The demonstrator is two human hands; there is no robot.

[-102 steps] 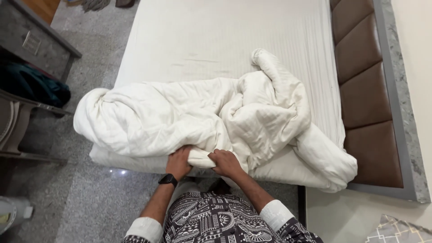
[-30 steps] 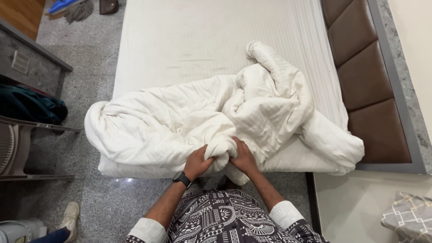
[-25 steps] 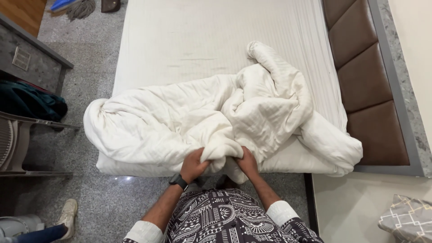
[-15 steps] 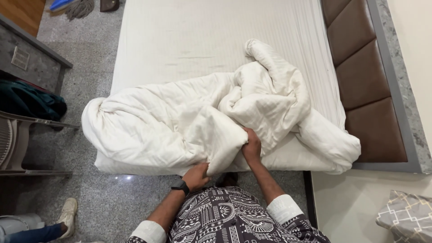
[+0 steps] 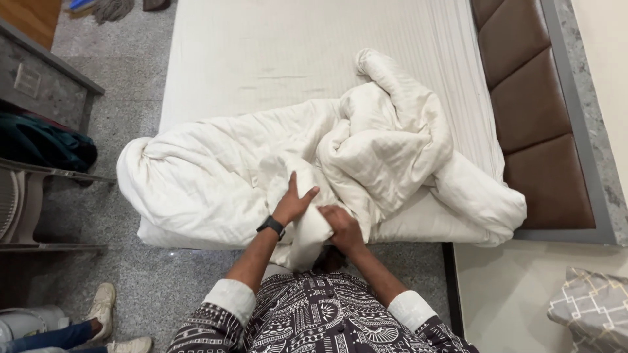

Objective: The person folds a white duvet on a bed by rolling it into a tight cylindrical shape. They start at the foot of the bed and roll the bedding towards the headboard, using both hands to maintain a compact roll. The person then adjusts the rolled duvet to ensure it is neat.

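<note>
A crumpled white duvet (image 5: pixel 216 176) lies bunched across the near half of a bed with a white striped sheet (image 5: pixel 294 52). My left hand (image 5: pixel 293 202), with a black watch at the wrist, rests on the duvet with fingers spread and reaching into its folds. My right hand (image 5: pixel 341 225) grips a fold of the duvet at the bed's near edge, and a piece of the fabric hangs down between my two hands. I stand against the side of the bed in a black-and-white patterned shirt.
A brown padded headboard (image 5: pixel 536 117) in a grey frame runs along the right. A grey cabinet (image 5: pixel 46 85) with dark cloth stands at the left. Another person's shoes (image 5: pixel 104 314) are at bottom left. A patterned grey cushion (image 5: pixel 592 307) lies at bottom right on the floor.
My left hand has let go of the fold near the edge and moved up onto the duvet with fingers spread. My right hand stays gripping the fabric at the edge.
</note>
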